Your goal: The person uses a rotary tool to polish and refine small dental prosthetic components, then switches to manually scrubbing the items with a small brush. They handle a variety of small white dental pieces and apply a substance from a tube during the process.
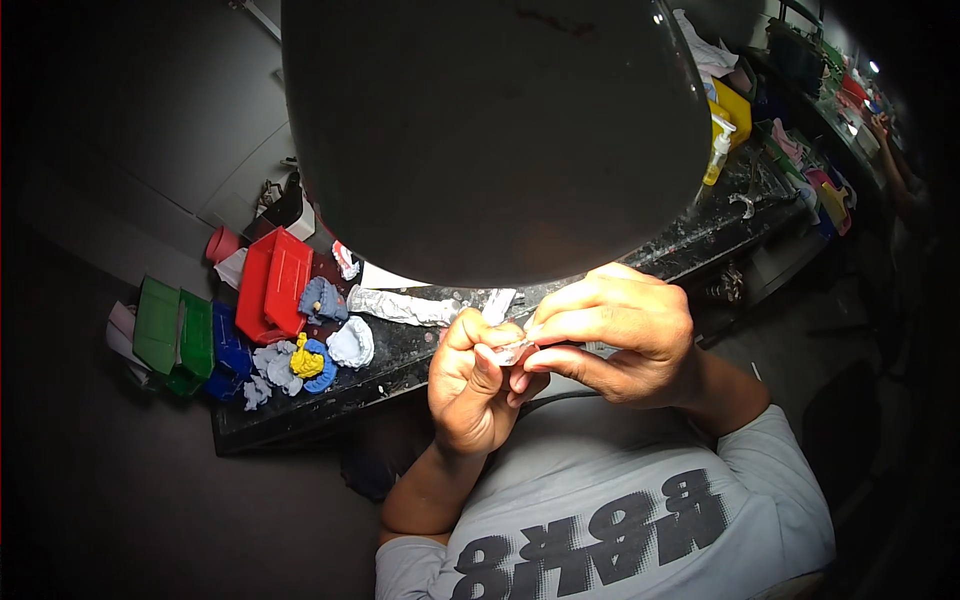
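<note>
Close in front of my chest, both hands meet around a small, shiny, clear-to-whitish piece. My left hand is closed on its left side, with the thumb pressed against it. The fingers of my right hand are closed in a pinch at its right end. Fingers cover much of the piece, and its exact kind does not show. Just beyond my left hand, a crumpled silvery-white wrapped roll lies on the black bench.
A large dark rounded panel hides the middle of the bench. At left stand a red bin, a blue-grey dental model, a white plaster mould, a yellow dental impression and green bins. A pump bottle and another person's arm are right.
</note>
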{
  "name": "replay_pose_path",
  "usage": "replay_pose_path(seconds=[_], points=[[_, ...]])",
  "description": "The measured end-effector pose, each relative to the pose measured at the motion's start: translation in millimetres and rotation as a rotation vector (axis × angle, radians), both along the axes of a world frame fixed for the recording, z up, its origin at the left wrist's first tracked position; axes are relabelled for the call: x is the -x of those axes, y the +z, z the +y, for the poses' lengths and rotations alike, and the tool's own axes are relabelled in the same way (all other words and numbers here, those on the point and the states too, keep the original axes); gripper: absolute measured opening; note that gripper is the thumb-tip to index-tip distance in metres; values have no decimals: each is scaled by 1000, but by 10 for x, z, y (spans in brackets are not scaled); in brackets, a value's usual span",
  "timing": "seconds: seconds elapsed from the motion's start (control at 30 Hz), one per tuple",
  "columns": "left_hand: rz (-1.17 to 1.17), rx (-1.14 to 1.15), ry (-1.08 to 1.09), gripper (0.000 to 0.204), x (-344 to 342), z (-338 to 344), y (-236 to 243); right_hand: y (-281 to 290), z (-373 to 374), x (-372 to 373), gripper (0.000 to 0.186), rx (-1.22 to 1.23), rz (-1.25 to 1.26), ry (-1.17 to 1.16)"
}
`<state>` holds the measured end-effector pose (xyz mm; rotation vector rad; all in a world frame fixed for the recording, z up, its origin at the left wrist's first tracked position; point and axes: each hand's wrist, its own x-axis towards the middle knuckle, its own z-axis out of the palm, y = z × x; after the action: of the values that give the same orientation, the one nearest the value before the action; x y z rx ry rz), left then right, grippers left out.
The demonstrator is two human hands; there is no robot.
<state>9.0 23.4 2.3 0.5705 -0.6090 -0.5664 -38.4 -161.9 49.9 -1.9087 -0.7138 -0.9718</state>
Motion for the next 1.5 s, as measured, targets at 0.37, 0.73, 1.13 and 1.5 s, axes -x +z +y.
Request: replay_pose_path(seconds=[0.37,0.73,1.13,1.5], points=[[-37,-4,19,22,-14,-3,-26,17,-7,27,19,-13,40,4],[-318,-271,488,28,-66,12,41,4,-583,-764,10,247,-33,-438],[-873,-516,899,26,107,164,171,-400,-1110,-1208,33,656,243,-687],[-926,-447,1069,23,163,111,270,-67,-1148,-928,60,306,201,-503]])
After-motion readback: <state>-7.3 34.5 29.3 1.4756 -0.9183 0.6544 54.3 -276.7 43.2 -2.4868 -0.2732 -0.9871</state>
